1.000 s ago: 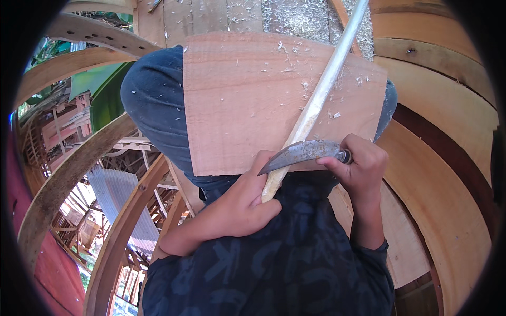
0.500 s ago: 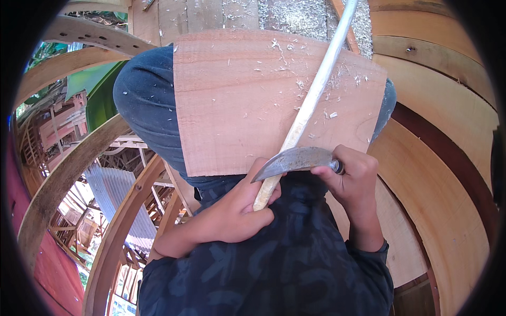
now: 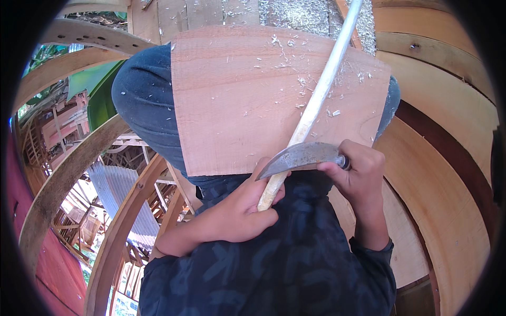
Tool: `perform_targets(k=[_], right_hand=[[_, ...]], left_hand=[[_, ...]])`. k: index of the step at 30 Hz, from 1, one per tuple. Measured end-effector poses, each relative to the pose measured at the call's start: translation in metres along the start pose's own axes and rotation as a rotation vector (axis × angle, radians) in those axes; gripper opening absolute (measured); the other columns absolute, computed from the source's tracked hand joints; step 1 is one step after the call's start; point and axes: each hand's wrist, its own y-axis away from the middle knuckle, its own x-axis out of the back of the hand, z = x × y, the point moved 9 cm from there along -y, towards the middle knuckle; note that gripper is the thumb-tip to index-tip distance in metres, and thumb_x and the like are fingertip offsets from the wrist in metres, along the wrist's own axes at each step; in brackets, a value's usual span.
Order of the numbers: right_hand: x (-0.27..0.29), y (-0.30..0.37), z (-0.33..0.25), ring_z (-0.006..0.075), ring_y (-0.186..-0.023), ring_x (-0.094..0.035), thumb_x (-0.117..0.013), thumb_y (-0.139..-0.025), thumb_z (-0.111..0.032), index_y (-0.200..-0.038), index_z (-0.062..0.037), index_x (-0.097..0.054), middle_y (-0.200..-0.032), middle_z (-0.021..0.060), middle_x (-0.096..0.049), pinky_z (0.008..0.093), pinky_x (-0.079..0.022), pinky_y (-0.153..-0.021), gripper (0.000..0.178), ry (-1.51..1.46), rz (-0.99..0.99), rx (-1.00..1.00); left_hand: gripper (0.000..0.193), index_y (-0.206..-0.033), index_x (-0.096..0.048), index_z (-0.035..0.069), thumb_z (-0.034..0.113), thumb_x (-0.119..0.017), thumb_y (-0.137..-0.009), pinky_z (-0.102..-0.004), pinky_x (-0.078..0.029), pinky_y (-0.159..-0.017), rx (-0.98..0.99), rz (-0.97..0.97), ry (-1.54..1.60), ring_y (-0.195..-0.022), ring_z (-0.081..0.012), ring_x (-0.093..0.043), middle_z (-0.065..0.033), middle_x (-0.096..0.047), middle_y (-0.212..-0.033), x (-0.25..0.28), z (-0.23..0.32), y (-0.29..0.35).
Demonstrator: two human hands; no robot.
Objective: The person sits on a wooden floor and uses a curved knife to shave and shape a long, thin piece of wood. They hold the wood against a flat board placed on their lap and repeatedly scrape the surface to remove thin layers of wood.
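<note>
A long pale wooden stick [image 3: 319, 94] slants from my lap up past the far edge of a board. My left hand [image 3: 246, 206] is wrapped round its near end, close to my belly. In my right hand [image 3: 360, 167] is a knife with a broad curved blade [image 3: 304, 159], gripped at the handle, which my fingers mostly hide. The blade lies across the stick just above my left hand, its point to the left near my left thumb. Under the stick, a flat reddish wooden board [image 3: 232, 105] rests over my thighs, dotted with small pale shavings.
Shavings [image 3: 300, 18] lie thick on the planks [image 3: 203, 13] beyond the board. Curved wooden ribs [image 3: 71, 171] rise at the left, with gaps showing a corrugated sheet [image 3: 126, 203] and timber below. Wide curved planks [image 3: 437, 184] form a wall at the right.
Both hands, the stick and the knife have shifted slightly to the right in view. The blade still lies across the stick at nearly the same place, and both grips are unchanged.
</note>
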Motion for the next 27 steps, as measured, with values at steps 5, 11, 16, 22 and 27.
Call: perform_targets(k=[5,11,16,22,27], right_hand=[[0.0,-0.014,-0.001,0.0301,-0.045,-0.051,-0.076,-0.071,-0.057,-0.06,-0.004,-0.052,-0.05,0.0106,-0.047,0.0369,-0.04,-0.045,0.059,0.056,0.054,0.048],[0.05,0.007,0.123,0.0114,-0.052,-0.035,-0.061,-0.091,-0.051,-0.069,0.0036,-0.053,-0.056,0.0042,-0.035,0.031,-0.029,-0.047,0.059,0.021,0.325,-0.544],[0.028,0.013,0.058,0.0215,-0.045,-0.05,-0.07,-0.08,-0.055,-0.063,-0.0009,-0.056,-0.051,0.0089,-0.047,0.032,-0.039,-0.046,0.059,-0.061,0.087,-0.264],[-0.006,-0.001,-0.002,0.0277,-0.046,-0.054,-0.076,-0.068,-0.06,-0.056,-0.0069,-0.047,-0.05,0.0084,-0.048,0.0342,-0.041,-0.043,0.062,0.048,-0.004,0.05],[0.002,-0.004,0.012,0.0252,-0.043,-0.049,-0.073,-0.073,-0.06,-0.057,-0.0042,-0.049,-0.049,0.0083,-0.047,0.034,-0.038,-0.043,0.063,0.074,0.158,-0.005]], left_hand=[[0.063,-0.132,-0.031,-0.001,-0.002,-0.045,-0.071,-0.0257,-0.034,-0.076,-0.014,0.057,0.038,-0.082,-0.0124,-0.037,-0.0035,-0.036,-0.089,0.004,0.004,0.001],[0.062,-0.131,-0.031,0.0,-0.004,-0.044,-0.07,-0.0244,-0.039,-0.068,0.025,-0.058,0.072,-0.08,-0.0117,-0.04,-0.0041,-0.037,-0.09,0.0,-0.007,0.01],[0.063,-0.131,-0.031,0.0,-0.006,-0.045,-0.071,-0.0236,-0.042,-0.053,0.036,-0.067,0.152,-0.075,-0.0113,-0.045,-0.0054,-0.038,-0.092,-0.002,-0.005,0.004],[0.067,-0.135,-0.032,0.002,-0.006,-0.046,-0.07,-0.0241,-0.044,-0.055,0.023,0.006,0.048,-0.072,-0.0119,-0.043,-0.0064,-0.038,-0.094,0.0,-0.007,-0.001],[0.068,-0.136,-0.03,0.002,-0.006,-0.045,-0.07,-0.024,-0.045,-0.055,0.016,0.027,0.029,-0.072,-0.0114,-0.043,-0.006,-0.038,-0.093,0.0,0.0,-0.003]])
